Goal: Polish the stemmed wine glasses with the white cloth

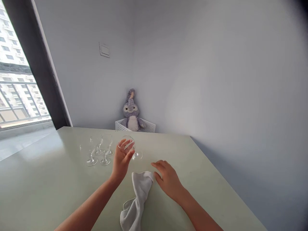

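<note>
Pale table [72,189] spans the lower frame; near centre, the left hand [121,161] curls around a glass [130,142], probably to steady it, while the right hand [168,180], half-open and empty, hovers beside a cloth [141,191].

Cloth [142,187], both forearms [88,205] cut off by bottom edge; basket's [150,126] base hidden behind table [202,179].

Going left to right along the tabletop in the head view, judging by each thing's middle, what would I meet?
A group of clear stemmed glasses → your left hand → the glass it holds → the grey cloth → your right hand.
</note>
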`<state>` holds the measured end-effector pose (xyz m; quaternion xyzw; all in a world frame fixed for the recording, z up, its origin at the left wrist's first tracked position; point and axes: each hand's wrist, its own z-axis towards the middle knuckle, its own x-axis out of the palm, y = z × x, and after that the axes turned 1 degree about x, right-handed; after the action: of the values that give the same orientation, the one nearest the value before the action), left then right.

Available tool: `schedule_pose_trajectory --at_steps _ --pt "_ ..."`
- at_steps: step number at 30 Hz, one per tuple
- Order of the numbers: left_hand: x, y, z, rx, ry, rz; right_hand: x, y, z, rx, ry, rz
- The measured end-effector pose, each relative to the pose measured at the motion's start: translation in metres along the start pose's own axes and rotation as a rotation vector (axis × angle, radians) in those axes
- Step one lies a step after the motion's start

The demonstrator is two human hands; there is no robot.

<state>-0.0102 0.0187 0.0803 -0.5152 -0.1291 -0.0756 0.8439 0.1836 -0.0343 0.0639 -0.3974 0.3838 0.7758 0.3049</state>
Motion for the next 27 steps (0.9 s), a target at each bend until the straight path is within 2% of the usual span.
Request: schedule_pose_trajectory --at_steps 3,6,8,11,14,17,19,21,23,25,27 --pt "0.022 0.007 -0.018 -0.014 0.169 0.098 0.011 0.009 0.020 0.073 -0.145 0.072" --pt "0.038 0.012 -0.031 -0.044 0.332 0.268 0.031 0.003 0.034 0.155 -0.187 0.073" --pt "0.038 0.015 -0.034 -0.053 0.392 0.393 0.039 -0.016 0.039 0.284 -0.170 0.064" --pt "0.021 0.017 -0.036 -0.106 0.392 0.506 0.034 -0.065 0.039 0.497 -0.172 0.022" --pt "-0.006 0.017 -0.040 -0.287 0.230 0.435 0.021 -0.122 0.034 0.643 -0.202 -0.024" --pt "-0.033 0.019 -0.047 -0.446 -0.069 0.285 0.014 -0.169 0.030 0.760 -0.192 -0.058" --pt "-0.052 0.022 -0.049 -0.518 -0.283 0.177 0.015 -0.191 0.029 0.815 -0.169 -0.070" --pt "-0.071 0.027 -0.048 -0.580 -0.476 0.062 0.018 -0.205 0.029 0.860 -0.150 -0.081" --pt "-0.087 0.031 -0.044 -0.604 -0.619 -0.023 0.020 -0.214 0.030 0.898 -0.133 -0.094" --pt "-0.100 0.034 -0.037 -0.586 -0.700 -0.048 0.022 -0.218 0.033 0.922 -0.117 -0.100" --pt "-0.110 0.037 -0.027 -0.558 -0.731 -0.033 0.022 -0.220 0.033 0.930 -0.104 -0.097"
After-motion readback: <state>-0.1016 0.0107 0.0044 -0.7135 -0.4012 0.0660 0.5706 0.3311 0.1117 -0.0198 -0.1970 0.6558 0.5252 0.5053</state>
